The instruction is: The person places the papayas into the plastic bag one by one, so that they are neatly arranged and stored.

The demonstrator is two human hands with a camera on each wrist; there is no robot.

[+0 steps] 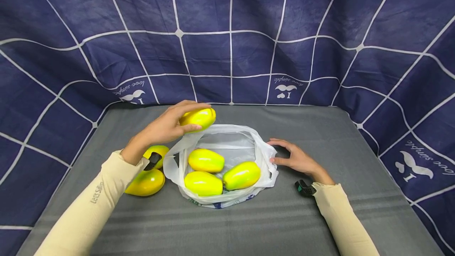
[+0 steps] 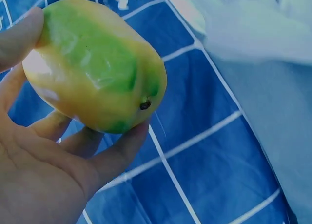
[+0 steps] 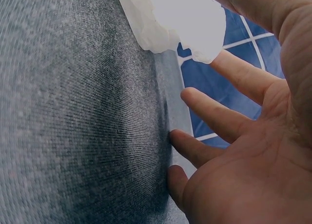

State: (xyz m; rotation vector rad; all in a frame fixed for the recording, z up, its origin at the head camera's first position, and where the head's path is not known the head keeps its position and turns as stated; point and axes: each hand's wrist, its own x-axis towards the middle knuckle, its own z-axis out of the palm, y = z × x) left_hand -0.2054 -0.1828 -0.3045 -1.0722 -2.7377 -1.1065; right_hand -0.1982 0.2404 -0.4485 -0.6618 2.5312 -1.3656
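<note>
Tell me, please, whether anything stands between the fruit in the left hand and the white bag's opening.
Nothing visible but the rim of the white bag, whose far-left edge borders the yellow fruit in the left hand in the head view. The right hand is at the bag's right side, off that path.

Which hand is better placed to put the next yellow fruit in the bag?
Probably the left hand: it holds a yellow fruit near the bag. The right hand, at the bag's right side, holds no fruit.

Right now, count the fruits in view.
6: one fruit in the left hand, three in the bag, two on the table to its left. More may be hidden.
</note>
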